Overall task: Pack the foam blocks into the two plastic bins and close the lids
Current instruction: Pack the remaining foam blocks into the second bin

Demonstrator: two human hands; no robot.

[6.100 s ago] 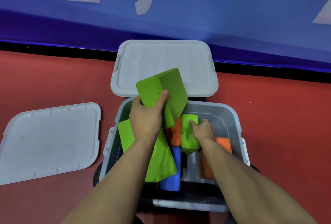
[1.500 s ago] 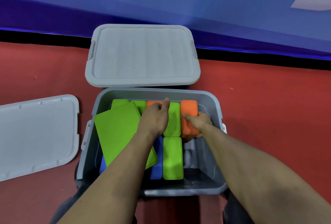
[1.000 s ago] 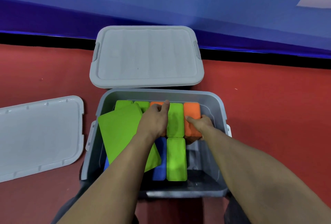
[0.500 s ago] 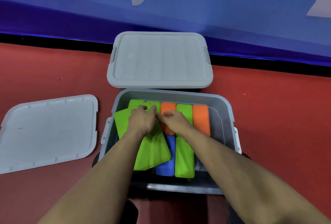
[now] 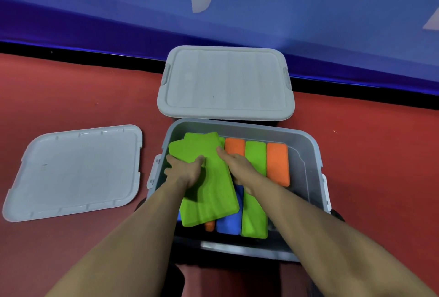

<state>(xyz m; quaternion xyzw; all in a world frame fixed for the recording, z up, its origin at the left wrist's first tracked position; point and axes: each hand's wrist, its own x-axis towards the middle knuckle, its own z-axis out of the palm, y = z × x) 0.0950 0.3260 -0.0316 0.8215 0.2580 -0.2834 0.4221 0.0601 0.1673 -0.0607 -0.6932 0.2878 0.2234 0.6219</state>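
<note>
**Seating the big green block in the open bin**

Holding the large green foam block (image 5: pixel 209 192) flat on top of the stack, tilted a bit, near end swung right. My left hand (image 5: pixel 186 173) grips its left edge: thumb on the top face, other fingers curled over the side. My right hand (image 5: pixel 237 166) is on its far-right edge, fingers fairly straight and pressing against it; can't tell if anything is hooked underneath.

Block sits in the left part of the open grey bin (image 5: pixel 308 154). Another green block (image 5: pixel 202 137) peeks out from under its far end. To the right, in the far row, standing on edge side by side: orange block (image 5: pixel 234 147), green block (image 5: pixel 256 156), orange block (image 5: pixel 278 163). In the near row: blue block (image 5: pixel 230 221) and green block (image 5: pixel 254 218), plus a sliver of orange (image 5: pixel 210 225) under the big block's near edge.

Right end of the bin past the last orange block shows bare grey floor.

Second bin (image 5: pixel 225 82) sits just beyond, lid on. Loose grey lid (image 5: pixel 76 170) lies flat on the red floor (image 5: pixel 380 154) to the left, just beside the open bin. Blue wall banner (image 5: pixel 285 11) runs along the far side.
</note>
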